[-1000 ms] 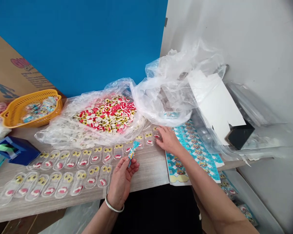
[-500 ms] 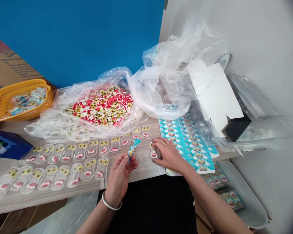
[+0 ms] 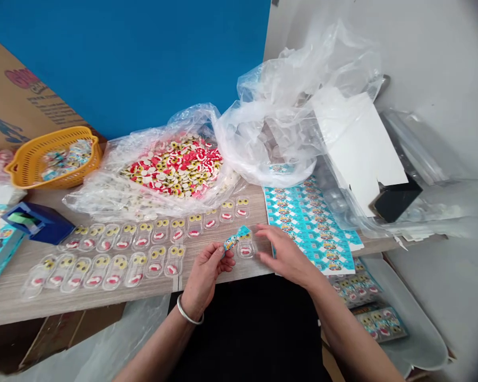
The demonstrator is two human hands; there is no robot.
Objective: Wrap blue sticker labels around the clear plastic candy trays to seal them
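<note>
A small blue printed label [image 3: 231,242] with a cartoon picture is pinched between the thumb and fingers of my left hand [image 3: 207,270]. Just beyond it lies a clear plastic tray [image 3: 246,251] holding yellow eye-shaped pieces and a red-and-white mouth-shaped piece; the label's tip partly overlaps it in view. My right hand [image 3: 284,257] is to the right of this tray, thumb and fingers apart, with nothing in it. To the left, two rows of similar filled trays [image 3: 115,271] line the table.
An opened plastic bag [image 3: 103,188] of loose red, white and yellow pieces lies at the back. Blue printed label sheets [image 3: 302,223] sit on the right. A yellow basket [image 3: 32,164] and a blue tape dispenser [image 3: 43,223] stand left. Below right is a grey bin [image 3: 418,329] with packs.
My right hand has drawn a tray from the right end of the back row toward me and released it. My left hand still holds the label, now tilted over toward that tray.
</note>
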